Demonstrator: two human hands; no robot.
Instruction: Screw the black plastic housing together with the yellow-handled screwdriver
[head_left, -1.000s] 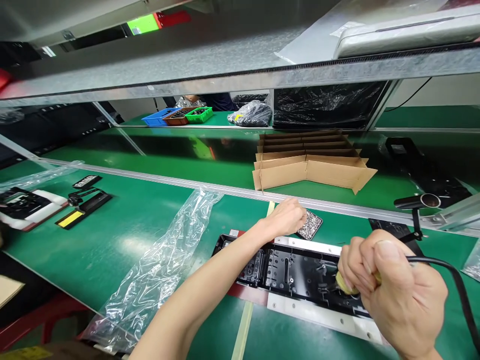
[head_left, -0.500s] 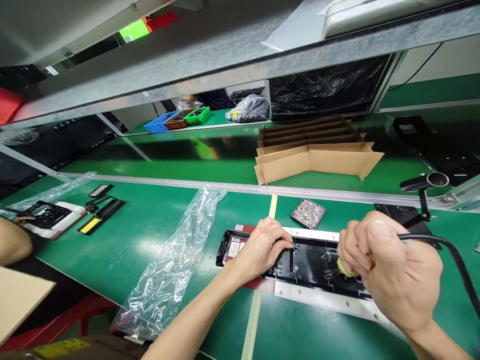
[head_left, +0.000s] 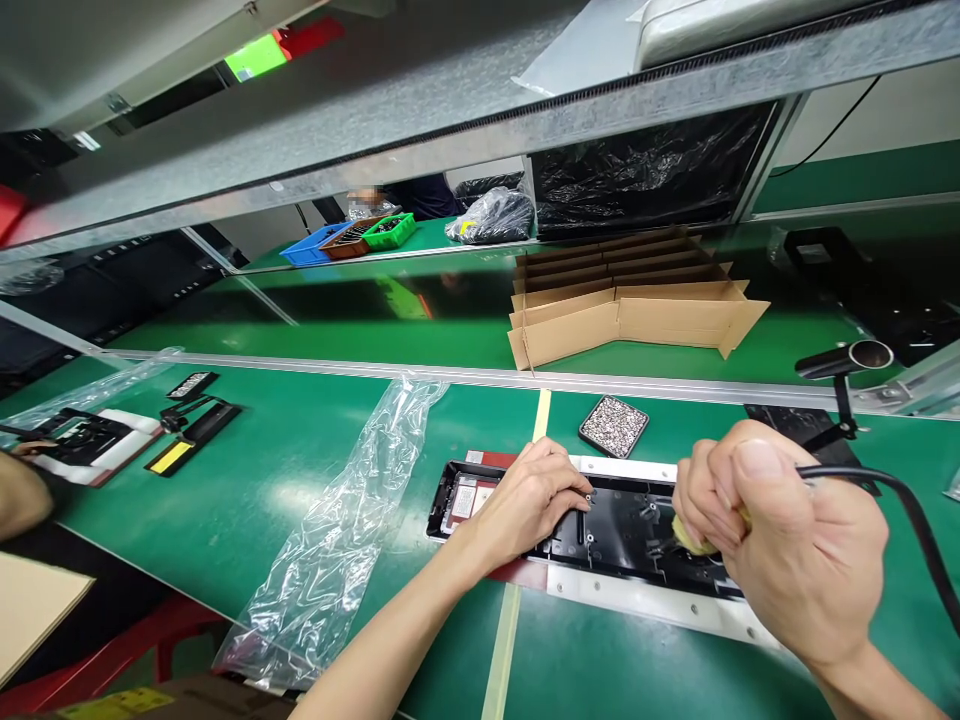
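Note:
A long black plastic housing [head_left: 619, 525] lies open side up in a white and dark-red fixture [head_left: 645, 598]. My left hand [head_left: 532, 500] rests over its middle, thumb and fingers drawn together low inside it; whatever they pinch is too small or hidden. My right hand [head_left: 787, 540] is wrapped in a fist round a corded tool that looks like an electric screwdriver [head_left: 694, 538]. Only its yellowish lower end shows, pointing down into the housing's right part, and its black cord leaves above the thumb. Behind the housing sits a square black tray [head_left: 613, 426] full of small metal screws.
Clear plastic film [head_left: 352, 510] lies to the left. Folded cardboard dividers [head_left: 637, 320] stand on the back ledge. A black tubular holder [head_left: 844, 360] is at the right. At far left, a co-worker's arm [head_left: 22, 495] is beside another fixture [head_left: 97, 445]. A metal shelf [head_left: 420, 165] runs overhead.
The view has shifted slightly, moving the left-side things a little leftward. Both hands keep nearly the same pose and place on the housing.

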